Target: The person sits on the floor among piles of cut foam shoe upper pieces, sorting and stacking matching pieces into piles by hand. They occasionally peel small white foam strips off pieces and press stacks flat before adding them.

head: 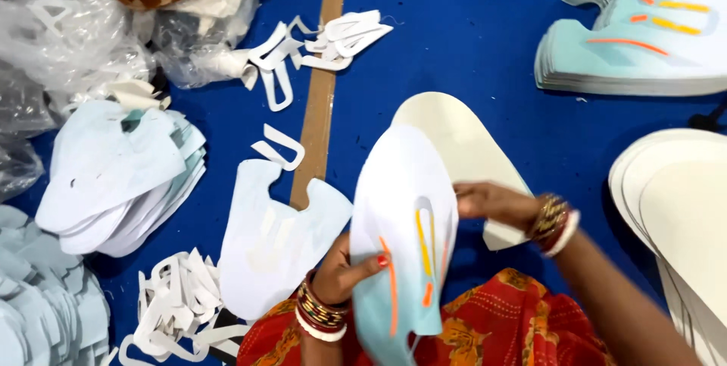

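My left hand grips a pale blue shoe-upper piece with orange and yellow stripes, held upright near my lap. My right hand pinches the same piece at its right edge, and it also rests against a cream oval sheet lying behind on the blue surface. Both wrists wear bangles. A white backing shape lies flat just left of my left hand.
A stack of printed pale blue pieces sits at the top right, cream oval sheets at the right edge. White cut pieces pile at the left, offcut scraps below them, plastic bags top left, and a cardboard strip runs up the middle.
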